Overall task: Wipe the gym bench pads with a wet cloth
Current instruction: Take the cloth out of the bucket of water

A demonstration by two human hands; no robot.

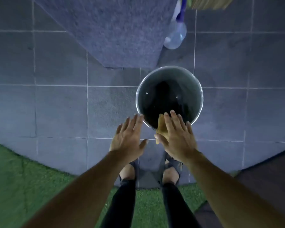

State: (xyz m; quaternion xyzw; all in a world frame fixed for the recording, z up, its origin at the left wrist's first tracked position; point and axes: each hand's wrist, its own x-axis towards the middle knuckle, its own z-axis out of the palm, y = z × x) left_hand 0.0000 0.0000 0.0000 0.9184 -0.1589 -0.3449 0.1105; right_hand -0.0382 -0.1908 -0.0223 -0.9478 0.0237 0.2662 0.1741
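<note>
Standing over a round bucket (169, 97) on the grey tiled floor (61, 102), we reach both hands toward its near rim. Our right hand (178, 137) has a small yellowish cloth (160, 127) under it; the fingers are stretched nearly straight over the cloth, and the thumb lies along its near edge, so the cloth seems pinched between thumb and palm, though we cannot see the underside. The cloth hangs above the near edge of the bucket, partly over the dark inside. Whether the bucket has water we cannot say for sure; small glints on the dark surface suggest it has. Our left hand (129, 137) is flat and empty, its fingers straight and a little spread, with the fingertips just beside the left part of the rim.

We judge that the step in hand is the wetting of the cloth, so the task is at its very beginning. No bench pad is in view that we can name; a large grey speckled block (109, 30) stands on the far side, and a clear plastic bottle (175, 37) hangs near its right corner. Green turf (15, 186) lies near our feet.

The next move probably calls for lowering the cloth into the bucket, then squeezing it with both hands so it does not drip too much.
</note>
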